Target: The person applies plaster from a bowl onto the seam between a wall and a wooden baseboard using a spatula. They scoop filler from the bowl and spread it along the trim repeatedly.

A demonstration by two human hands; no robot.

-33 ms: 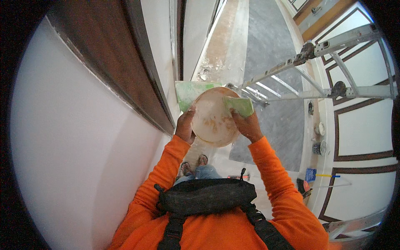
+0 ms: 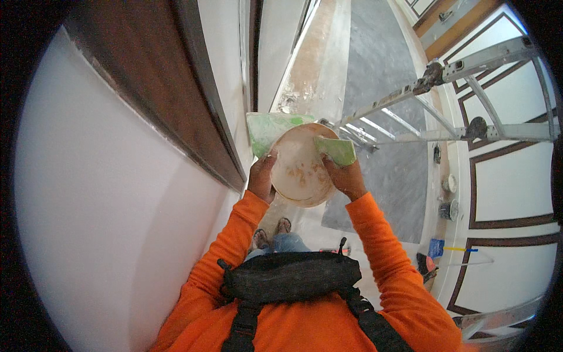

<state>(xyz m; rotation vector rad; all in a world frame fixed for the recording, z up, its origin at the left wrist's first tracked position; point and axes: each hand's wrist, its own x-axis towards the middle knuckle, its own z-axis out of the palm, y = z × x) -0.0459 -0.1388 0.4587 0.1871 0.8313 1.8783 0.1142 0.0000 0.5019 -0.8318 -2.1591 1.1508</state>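
My left hand [image 2: 263,176] grips the left side of a round cream container [image 2: 299,173], its white inside stained tan. A wide, plaster-smeared pale green blade [image 2: 264,129] sits behind the container at that hand; whether my fingers hold it too is unclear. My right hand [image 2: 344,173] is closed on a smaller green blade [image 2: 335,149] at the container's right side, overlapping its rim.
A wall [image 2: 105,193] with dark wood trim [image 2: 164,82] runs close on my left. An aluminium ladder [image 2: 381,105] leans across the right, over grey floor sheeting [image 2: 381,193]. Small buckets [image 2: 449,182] and a blue-headed tool [image 2: 436,246] lie along the panelled wall. My feet [image 2: 264,234] are below.
My right hand and forearm have shifted very slightly to the left with the small blade. My left hand and the container look almost unchanged.
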